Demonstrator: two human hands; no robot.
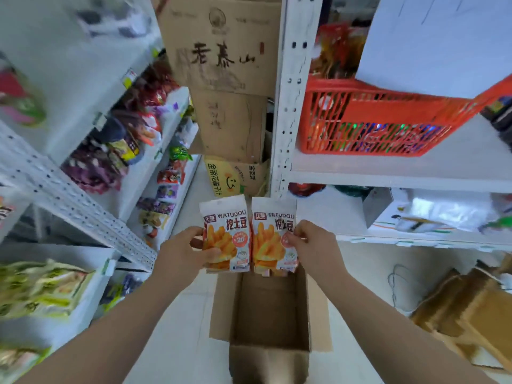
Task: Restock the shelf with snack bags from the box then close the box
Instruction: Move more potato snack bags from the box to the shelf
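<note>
Head view: clasped one upright snack bag in each grip above the box, left grip nearer the shelf to the box's left, right grip farther.

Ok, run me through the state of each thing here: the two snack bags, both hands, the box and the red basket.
left snack bag, unopened, upright, gripped by the left hand
right snack bag, unopened, upright, pinched by the right hand
box, open, flaps spread outward
red basket, filled with goods, standing on the right shelf
</note>
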